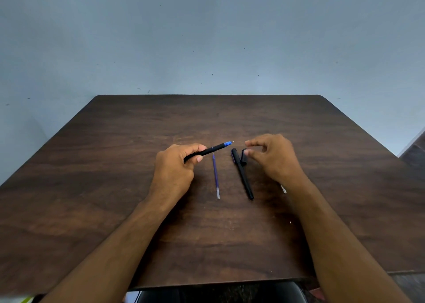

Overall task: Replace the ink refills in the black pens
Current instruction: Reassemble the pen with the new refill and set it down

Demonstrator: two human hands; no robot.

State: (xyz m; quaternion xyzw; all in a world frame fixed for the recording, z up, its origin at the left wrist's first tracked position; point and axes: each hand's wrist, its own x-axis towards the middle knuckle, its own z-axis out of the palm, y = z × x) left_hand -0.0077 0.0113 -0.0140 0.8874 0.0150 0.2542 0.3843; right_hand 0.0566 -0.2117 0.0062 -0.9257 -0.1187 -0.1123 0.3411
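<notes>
Nearest lies the dark wooden bench [92,210], with a loose blue refill [215,176] and a capped black pen [242,174] between the hands. The left hand [174,171] grips an uncapped pen [210,150] by its barrel, blue tip raised toward the right hand [273,157], which hovers loosely curled, holding nothing, beside a small black cap [243,156]. The pens look light, stiff and smooth; pinch the refill mid-shaft, since its thin tube may bend.

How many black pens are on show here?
2. One black pen is held in the left hand; the other pen lies on the table by the right hand.
</notes>
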